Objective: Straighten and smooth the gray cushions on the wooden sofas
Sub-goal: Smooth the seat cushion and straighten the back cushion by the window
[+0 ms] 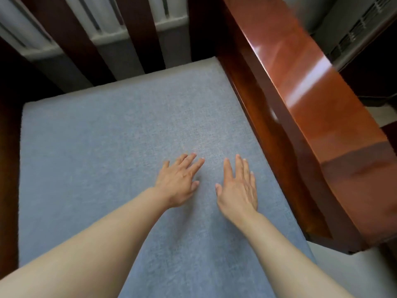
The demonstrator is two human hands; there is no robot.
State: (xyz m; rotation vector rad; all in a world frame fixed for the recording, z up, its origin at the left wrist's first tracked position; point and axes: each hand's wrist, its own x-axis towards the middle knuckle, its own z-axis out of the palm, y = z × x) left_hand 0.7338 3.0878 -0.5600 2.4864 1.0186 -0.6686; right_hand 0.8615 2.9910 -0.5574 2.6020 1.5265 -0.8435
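Cushion (120, 147) is the gray seat pad, kind of blue-gray woven fabric, and it fills basically the whole seat of the wooden sofa, running from the dark back slats (71, 37) at the top down to the bottom edge of the view. Its right edge sits tight against the inside of the armrest (318, 108), which is glossy reddish-brown wood with some bright light glare on the top face. On the left side the pad butts up to a darker bit of frame (8, 168) that's mostly in shadow, so can't say much about it.

Both hands are down flat on the fabric, a bit right of the middle of the pad. Left hand (179, 181) has its palm down, fingers spread out and pointing up and a little to the right. Right hand (238, 186) is palm down too, fingers straight and loosely together, pointing toward the back of the sofa. Neither one is gripping anything, they're just laid open on the cover. The two thumbs are near each other with a small gap of fabric between them. Bare forearms come in from the bottom corners.

Fabric around the hands looks pretty smooth, no obvious wrinkles. Behind the slats you can see something white with ribs (103, 24), blurry though
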